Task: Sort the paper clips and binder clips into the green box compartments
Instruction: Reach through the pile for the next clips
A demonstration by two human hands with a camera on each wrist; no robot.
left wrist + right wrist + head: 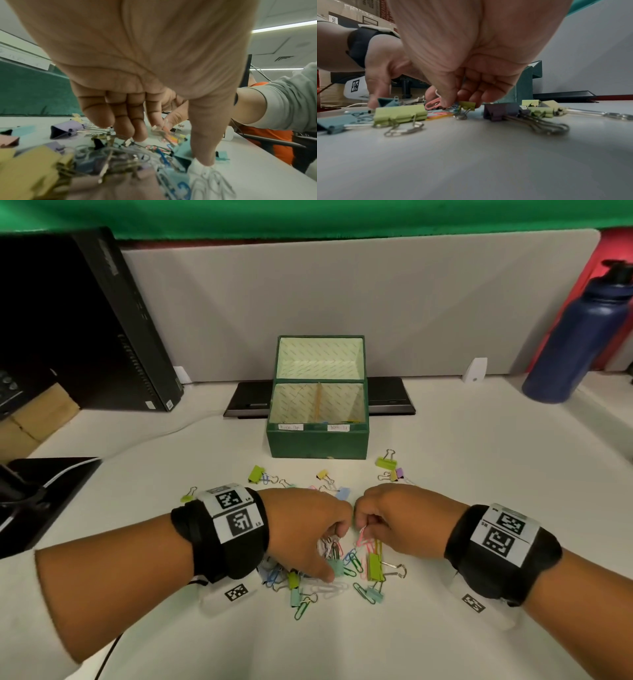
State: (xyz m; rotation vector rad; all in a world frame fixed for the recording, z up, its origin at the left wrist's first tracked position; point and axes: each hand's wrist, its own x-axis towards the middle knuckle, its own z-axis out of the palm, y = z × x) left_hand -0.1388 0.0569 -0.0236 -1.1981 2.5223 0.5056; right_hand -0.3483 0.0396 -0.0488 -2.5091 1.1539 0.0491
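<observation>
The green box [318, 441] stands open mid-table, with two labelled front compartments split by a divider. A pile of coloured paper clips and binder clips [342, 580] lies in front of me. My left hand [334, 554] is over the pile, its fingers [130, 121] curled around the wire handles of a teal binder clip [337, 567]. My right hand [360, 530] pinches a pink paper clip [362, 537] between thumb and fingers just above the table; the same pink paper clip [433, 103] shows in the right wrist view. A green binder clip [374, 566] lies under that hand.
More binder clips [387, 463] lie scattered between the pile and the box. A dark blue bottle [575, 337] stands at the far right, a black computer tower [85, 320] at the far left, a black monitor base [44, 501] near my left arm. A grey partition [342, 302] closes the back.
</observation>
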